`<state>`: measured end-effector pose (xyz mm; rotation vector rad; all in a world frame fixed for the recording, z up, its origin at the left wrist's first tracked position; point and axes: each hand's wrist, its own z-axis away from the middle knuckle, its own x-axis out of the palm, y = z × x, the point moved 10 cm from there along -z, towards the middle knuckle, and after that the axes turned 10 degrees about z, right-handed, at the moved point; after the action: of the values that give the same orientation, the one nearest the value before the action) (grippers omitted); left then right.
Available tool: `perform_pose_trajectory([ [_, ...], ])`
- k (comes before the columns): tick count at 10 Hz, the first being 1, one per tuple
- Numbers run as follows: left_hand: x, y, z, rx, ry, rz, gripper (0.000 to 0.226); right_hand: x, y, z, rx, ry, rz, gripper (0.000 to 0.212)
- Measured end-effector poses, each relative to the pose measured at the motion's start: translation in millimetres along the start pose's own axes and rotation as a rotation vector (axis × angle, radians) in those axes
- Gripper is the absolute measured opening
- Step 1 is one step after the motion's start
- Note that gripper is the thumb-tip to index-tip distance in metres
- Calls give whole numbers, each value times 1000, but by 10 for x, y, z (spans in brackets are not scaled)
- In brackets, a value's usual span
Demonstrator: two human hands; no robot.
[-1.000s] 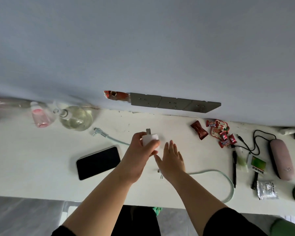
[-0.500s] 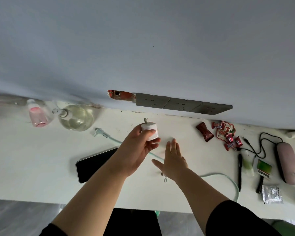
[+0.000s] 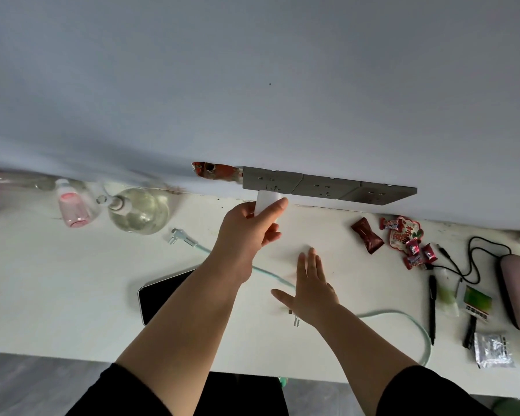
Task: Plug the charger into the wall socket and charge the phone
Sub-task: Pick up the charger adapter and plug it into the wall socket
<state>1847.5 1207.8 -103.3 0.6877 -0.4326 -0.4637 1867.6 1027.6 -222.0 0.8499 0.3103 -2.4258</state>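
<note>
My left hand [image 3: 248,232] grips a white charger block [image 3: 266,202] and holds it against the leftmost grey wall socket [image 3: 270,179]; its prongs are hidden. My right hand [image 3: 311,288] rests flat and open on the white desk [image 3: 42,283]. A pale green cable [image 3: 403,315] runs under both arms, with one plug end [image 3: 179,237] lying left of my left hand and the other end [image 3: 294,318] beside my right wrist. The black phone [image 3: 159,295] lies screen up, partly covered by my left forearm.
Two more grey sockets [image 3: 326,187] continue to the right. A round glass bottle [image 3: 138,210] and a pink bottle [image 3: 71,207] stand at the back left. Red candies [image 3: 403,235], a black pen [image 3: 432,307], a pink case [image 3: 518,289] and a foil packet [image 3: 493,349] lie at the right.
My left hand has carried the charger block up from the desk to the leftmost wall socket. My right hand stayed flat on the desk.
</note>
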Motion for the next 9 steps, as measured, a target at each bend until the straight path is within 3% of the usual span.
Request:
perform_pose_trajectory([
  [3,-29,14,-67,17,3,94,18,15,8,4,-27,15,11,106],
  [6,-48,-15,-16,-41,-108,329,28,19,0,15,-29,2,17,108],
  [9,-144,16,-37,-46,-72,247,25,22,-10,19,-22,20,21,110],
])
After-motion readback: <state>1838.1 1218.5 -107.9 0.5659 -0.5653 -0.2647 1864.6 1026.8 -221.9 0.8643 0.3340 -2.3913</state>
